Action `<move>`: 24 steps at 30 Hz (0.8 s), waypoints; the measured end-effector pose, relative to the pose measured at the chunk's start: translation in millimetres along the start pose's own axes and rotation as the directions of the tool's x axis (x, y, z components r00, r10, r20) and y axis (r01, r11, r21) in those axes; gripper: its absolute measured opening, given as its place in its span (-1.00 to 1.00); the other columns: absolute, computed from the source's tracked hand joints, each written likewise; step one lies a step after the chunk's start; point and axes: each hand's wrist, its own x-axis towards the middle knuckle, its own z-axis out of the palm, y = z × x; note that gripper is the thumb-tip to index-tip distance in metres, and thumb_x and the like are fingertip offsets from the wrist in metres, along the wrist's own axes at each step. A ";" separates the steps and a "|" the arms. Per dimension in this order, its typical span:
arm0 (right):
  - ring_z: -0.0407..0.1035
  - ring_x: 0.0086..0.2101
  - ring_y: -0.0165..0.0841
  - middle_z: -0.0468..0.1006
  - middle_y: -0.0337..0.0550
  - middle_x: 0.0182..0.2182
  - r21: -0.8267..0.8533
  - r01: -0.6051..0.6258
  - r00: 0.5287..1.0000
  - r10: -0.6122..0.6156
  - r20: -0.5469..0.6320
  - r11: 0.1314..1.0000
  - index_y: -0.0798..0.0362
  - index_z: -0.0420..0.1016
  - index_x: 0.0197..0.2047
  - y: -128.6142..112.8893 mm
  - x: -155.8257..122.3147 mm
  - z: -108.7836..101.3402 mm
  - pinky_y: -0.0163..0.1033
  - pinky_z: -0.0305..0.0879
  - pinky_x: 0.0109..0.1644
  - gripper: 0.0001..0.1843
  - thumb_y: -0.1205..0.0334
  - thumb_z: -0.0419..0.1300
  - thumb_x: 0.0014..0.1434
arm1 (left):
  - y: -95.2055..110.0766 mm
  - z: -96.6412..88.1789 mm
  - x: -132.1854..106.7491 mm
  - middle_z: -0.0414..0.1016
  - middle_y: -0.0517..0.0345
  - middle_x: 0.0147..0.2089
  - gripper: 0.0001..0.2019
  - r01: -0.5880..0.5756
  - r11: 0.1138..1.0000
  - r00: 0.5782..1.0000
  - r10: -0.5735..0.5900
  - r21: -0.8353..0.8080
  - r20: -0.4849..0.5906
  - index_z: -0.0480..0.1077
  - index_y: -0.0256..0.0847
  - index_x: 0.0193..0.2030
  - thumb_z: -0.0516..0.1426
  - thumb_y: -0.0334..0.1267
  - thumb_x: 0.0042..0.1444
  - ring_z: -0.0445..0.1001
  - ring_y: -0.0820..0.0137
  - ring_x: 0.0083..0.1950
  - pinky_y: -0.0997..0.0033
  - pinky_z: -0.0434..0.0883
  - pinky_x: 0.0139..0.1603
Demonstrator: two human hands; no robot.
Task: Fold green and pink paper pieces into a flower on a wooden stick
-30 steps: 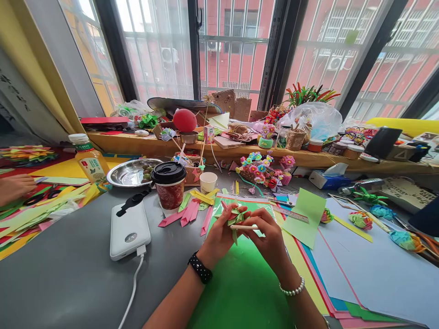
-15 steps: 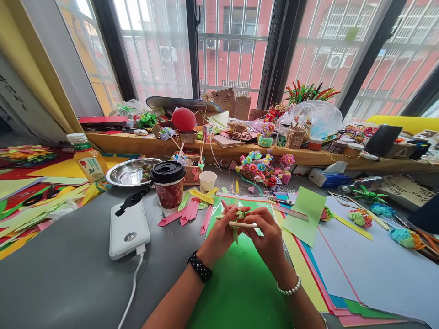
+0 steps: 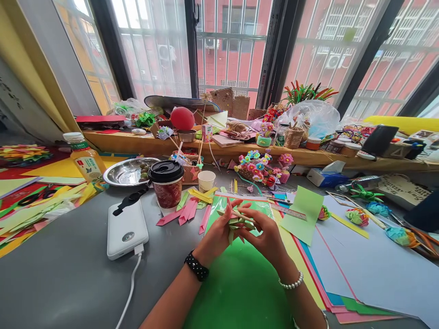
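Your green-and-pink folded paper piece is up between your two hands, above the green sheet. It's many-pointed: one tip angles down toward you, another sticks out left past your left thumb. Widest visible spread runs roughly left-right, hand to hand, but fingers cover part of it, so can't call a true long axis. Left hand grips its left side, thumb over the near face. Right hand has thumb and fingertips on the right side, so both hands are on the same piece, fingers nearly meeting. Just beyond and left of your left hand: pink paper strips, one pointing back toward you. Further left: white power bank, cable running your way, and dark-lidded cup behind it. White paper cup stands upright beyond the strips. Right of your right hand: light green paper, ruler lying across its left edge, then white sheets. Straight past both hands: small flower bunch
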 end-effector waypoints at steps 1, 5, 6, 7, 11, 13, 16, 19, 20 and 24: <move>0.41 -0.27 -0.27 0.51 -0.13 -0.22 0.004 -0.005 1.000 0.005 -0.006 1.000 -0.02 0.36 -0.07 1.0 -0.2 -0.2 -0.23 0.37 -0.30 -0.63 0.28 0.20 0.00 | 1.8 -1.6 0.5 0.28 -0.02 0.08 -0.53 -0.021 0.999 1.000 0.021 0.038 0.005 0.21 -0.12 0.02 0.04 0.05 0.00 0.45 0.34 -0.22 0.41 0.38 -0.33; 0.40 -0.22 -0.26 0.50 -0.11 -0.18 0.054 -0.061 0.993 0.066 -0.094 0.997 -0.02 0.35 -0.07 6.3 0.1 -5.3 -0.22 0.38 -0.25 -0.62 0.20 0.22 0.00 | 15.0 -13.7 1.7 0.21 0.00 0.10 -0.21 -0.275 0.909 0.960 0.277 0.313 0.039 -0.03 0.03 0.18 0.23 -0.04 -0.20 0.40 0.33 -0.11 0.37 0.36 -0.16; 0.39 -0.21 -0.25 0.50 -0.11 -0.18 0.057 -0.079 0.990 0.085 -0.111 0.995 -0.02 0.35 -0.07 7.6 0.2 -6.8 -0.21 0.38 -0.24 -0.61 0.19 0.23 -0.01 | 18.4 -16.7 1.3 0.23 0.03 0.08 -0.14 -0.301 0.850 0.948 0.315 0.434 0.040 -0.09 0.08 0.20 0.28 -0.17 -0.22 0.41 0.37 -0.13 0.37 0.35 -0.13; 0.39 -0.20 -0.25 0.50 -0.11 -0.18 0.065 -0.092 0.987 0.100 -0.123 0.994 -0.03 0.35 -0.07 8.8 0.3 -8.1 -0.20 0.38 -0.23 -0.61 0.18 0.24 -0.02 | 21.2 -18.8 0.6 0.25 0.06 0.05 -0.13 -0.297 0.790 0.945 0.323 0.536 0.048 -0.09 0.10 0.20 0.29 -0.25 -0.22 0.42 0.38 -0.15 0.38 0.36 -0.14; 0.39 -0.21 -0.25 0.50 -0.11 -0.19 0.119 -0.106 0.990 0.116 -0.077 0.987 -0.04 0.37 -0.11 9.9 0.9 -10.2 -0.18 0.37 -0.20 -0.64 0.18 0.24 -0.02 | 22.9 -18.9 -2.6 0.43 0.09 -0.20 -0.41 -0.206 0.685 0.978 0.176 0.698 0.116 0.15 -0.08 0.13 0.21 -0.26 -0.09 0.46 0.33 -0.22 0.36 0.41 -0.21; 0.41 -0.25 -0.26 0.50 -0.11 -0.19 0.158 -0.118 0.991 0.126 -0.037 0.980 -0.04 0.37 -0.11 8.9 1.3 -10.5 -0.19 0.37 -0.22 -0.64 0.18 0.24 -0.02 | 20.3 -17.3 -2.7 0.47 0.08 -0.23 -0.48 -0.204 0.696 0.979 0.153 0.688 0.135 0.21 -0.15 0.09 0.19 -0.26 -0.06 0.46 0.30 -0.18 0.33 0.41 -0.17; 0.42 -0.36 -0.31 0.50 -0.11 -0.20 0.221 -0.157 0.988 0.153 0.035 0.963 -0.02 0.36 -0.10 7.5 1.9 -11.7 -0.25 0.37 -0.34 -0.61 0.16 0.25 -0.04 | 17.3 -18.2 -1.3 0.48 0.02 -0.16 -0.54 -0.218 0.727 0.976 0.169 0.651 0.138 0.27 -0.22 0.04 0.18 -0.26 -0.06 0.47 0.27 -0.16 0.28 0.40 -0.12; 0.36 -0.52 -0.40 0.52 -0.18 -0.31 0.198 -0.171 0.984 0.158 0.078 0.965 -0.02 0.34 -0.05 7.2 2.3 -13.4 -0.32 0.30 -0.48 -0.57 0.15 0.24 -0.03 | 17.1 -21.1 -0.6 0.49 0.01 -0.13 -0.60 -0.233 0.721 0.972 0.196 0.652 0.131 0.33 -0.24 -0.02 0.18 -0.25 -0.06 0.47 0.26 -0.15 0.29 0.42 -0.12; 0.31 -0.57 -0.43 0.53 -0.20 -0.35 0.168 -0.170 0.984 0.158 0.078 0.971 -0.02 0.33 -0.03 7.3 2.4 -13.8 -0.34 0.27 -0.53 -0.55 0.15 0.24 -0.03 | 17.4 -21.6 -0.7 0.48 0.01 -0.13 -0.61 -0.238 0.713 0.970 0.206 0.660 0.128 0.34 -0.24 -0.04 0.18 -0.25 -0.06 0.47 0.26 -0.14 0.30 0.42 -0.12; 0.28 -0.60 -0.47 0.52 -0.17 -0.28 0.138 -0.172 0.984 0.165 0.063 0.975 -0.01 0.34 -0.01 8.0 2.8 -14.0 -0.35 0.23 -0.59 -0.54 0.13 0.22 -0.01 | 18.6 -19.8 -1.6 0.46 0.01 -0.08 -0.61 -0.249 0.667 0.966 0.218 0.702 0.135 0.35 -0.23 -0.04 0.19 -0.27 -0.07 0.48 0.27 -0.15 0.32 0.43 -0.12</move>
